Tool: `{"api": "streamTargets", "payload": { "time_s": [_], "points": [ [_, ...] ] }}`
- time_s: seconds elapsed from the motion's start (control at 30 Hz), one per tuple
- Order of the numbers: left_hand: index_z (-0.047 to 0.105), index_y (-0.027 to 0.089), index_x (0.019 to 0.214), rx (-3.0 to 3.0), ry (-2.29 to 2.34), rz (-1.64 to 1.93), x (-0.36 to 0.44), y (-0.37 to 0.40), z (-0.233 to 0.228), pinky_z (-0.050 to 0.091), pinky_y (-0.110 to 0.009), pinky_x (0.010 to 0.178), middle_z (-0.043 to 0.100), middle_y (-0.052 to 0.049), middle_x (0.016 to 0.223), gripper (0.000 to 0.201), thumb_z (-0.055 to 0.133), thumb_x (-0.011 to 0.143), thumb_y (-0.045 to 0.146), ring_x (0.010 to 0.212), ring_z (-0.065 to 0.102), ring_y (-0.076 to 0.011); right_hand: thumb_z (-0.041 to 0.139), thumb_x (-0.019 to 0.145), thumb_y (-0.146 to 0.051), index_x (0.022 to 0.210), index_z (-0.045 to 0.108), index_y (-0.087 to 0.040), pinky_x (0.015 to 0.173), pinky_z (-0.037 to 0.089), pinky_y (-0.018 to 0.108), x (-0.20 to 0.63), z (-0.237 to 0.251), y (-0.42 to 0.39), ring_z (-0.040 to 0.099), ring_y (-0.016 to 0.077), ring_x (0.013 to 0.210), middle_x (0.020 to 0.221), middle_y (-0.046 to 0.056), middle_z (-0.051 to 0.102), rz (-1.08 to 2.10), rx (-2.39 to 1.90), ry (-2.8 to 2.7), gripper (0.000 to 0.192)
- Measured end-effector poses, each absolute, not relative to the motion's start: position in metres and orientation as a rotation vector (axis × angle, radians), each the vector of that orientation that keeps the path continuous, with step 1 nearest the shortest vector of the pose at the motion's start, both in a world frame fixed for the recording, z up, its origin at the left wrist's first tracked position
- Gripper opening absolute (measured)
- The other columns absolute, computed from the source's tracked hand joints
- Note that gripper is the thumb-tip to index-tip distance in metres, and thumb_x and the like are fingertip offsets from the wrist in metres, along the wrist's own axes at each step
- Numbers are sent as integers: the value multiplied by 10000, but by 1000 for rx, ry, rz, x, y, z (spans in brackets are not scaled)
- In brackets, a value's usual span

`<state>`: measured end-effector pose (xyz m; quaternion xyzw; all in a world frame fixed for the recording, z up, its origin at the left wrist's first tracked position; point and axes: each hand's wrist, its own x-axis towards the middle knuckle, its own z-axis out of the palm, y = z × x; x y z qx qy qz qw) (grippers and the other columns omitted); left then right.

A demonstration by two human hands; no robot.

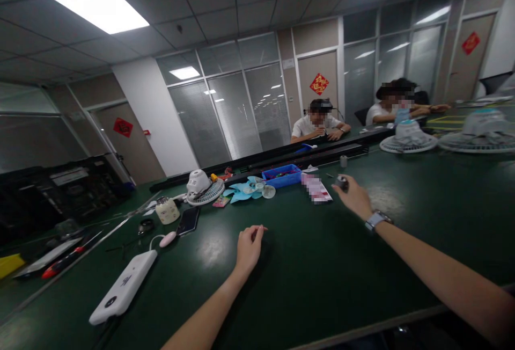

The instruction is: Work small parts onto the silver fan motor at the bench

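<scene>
The white power bank [123,287] lies far left on the green table [306,285]. The left hand [248,247] rests there, fingers loosely curled, holding nothing. The fan base [202,186], blue fan blade [245,189] and blue tray [284,175] lie beyond. The right hand [354,195], stretched out, pinches a small grey part [341,181]; best held firmly, since a blurred card [317,189] lies close beside it

Arms: both bare to the frame edge, no sleeves showing.
Left hand [249,248]: no ring, no glove.
Right hand [354,197]: bare.
Wristwatch [376,220]: just behind right hand, silvery case, grey strap.
</scene>
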<state>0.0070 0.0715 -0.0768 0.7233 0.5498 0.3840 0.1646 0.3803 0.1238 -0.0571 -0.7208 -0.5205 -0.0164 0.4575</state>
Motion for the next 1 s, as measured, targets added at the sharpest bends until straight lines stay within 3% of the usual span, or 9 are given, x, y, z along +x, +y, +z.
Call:
{"api": "streamTargets", "payload": {
  "time_s": [0.23,0.4,0.67,0.87,1.0],
  "points": [
    [722,218,1006,1990,1474,1186,13,63,-72,435,-328,769,683,-45,879,391,532,874,533,852,575,-219,657,824,-383,1257,543,-251,847,502,343,241,-60,70,653,197,937,1066,35,692,529,-1126,-1833,466],
    [704,263,1097,2081,1354,1271,21,55,-69,431,-334,801,672,-39,924,357,622,835,492,911,554,-220,684,809,-340,1214,557,-249,889,489,344,213,-66,50,638,200,1007,1101,29,682,733,-961,-1978,434],
    [767,299,970,2154,1307,1318,35,56,-59,416,-369,901,636,-51,958,241,642,837,457,1008,518,-236,662,826,-391,1179,600,-222,864,487,363,215,-60,47,620,219,982,1107,59,665,692,-1038,-2040,396],
    [753,256,945,2066,1361,1517,27,68,-48,413,-350,883,707,-36,970,225,594,878,400,984,555,-221,662,816,-437,1157,623,-216,892,472,382,215,-60,47,609,232,991,1086,64,668,617,-1125,-2062,408],
    [780,261,863,2079,1453,1271,5,75,-60,401,-380,894,738,-37,914,252,615,841,450,973,591,-254,650,808,-497,1183,620,-215,891,470,392,218,-61,48,604,245,1008,1113,78,663,609,-1188,-2074,471]
  ]
}}
